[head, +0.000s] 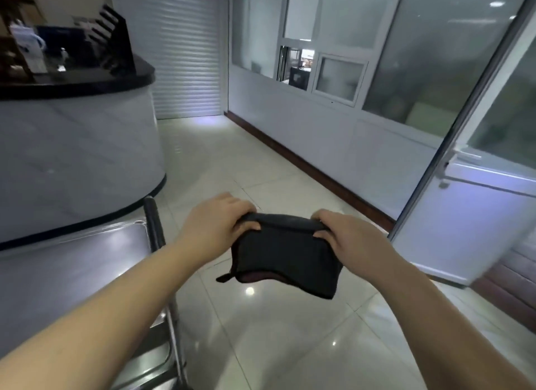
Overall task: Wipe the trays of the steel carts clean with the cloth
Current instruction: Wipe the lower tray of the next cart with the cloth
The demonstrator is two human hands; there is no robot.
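I grip the folded cloth [285, 253] with both hands, left hand [216, 225] and right hand [352, 238]; the tray [72, 262] lies left, nearest my left hand.

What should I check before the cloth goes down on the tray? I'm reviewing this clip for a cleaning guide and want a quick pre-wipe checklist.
1. Cloth in hand: ok, the left hand and right hand each grip an upper corner.
2. Cloth folded to a pad: ok, it hangs doubled over.
3. Cloth over the tray: not ok, it hangs over the floor, right of the cart.
4. Tray free of objects: ok on the part in view.
5. Cloth damp or dry: cannot tell.
6. Tray dirty or clean: cannot tell, only glare shows.
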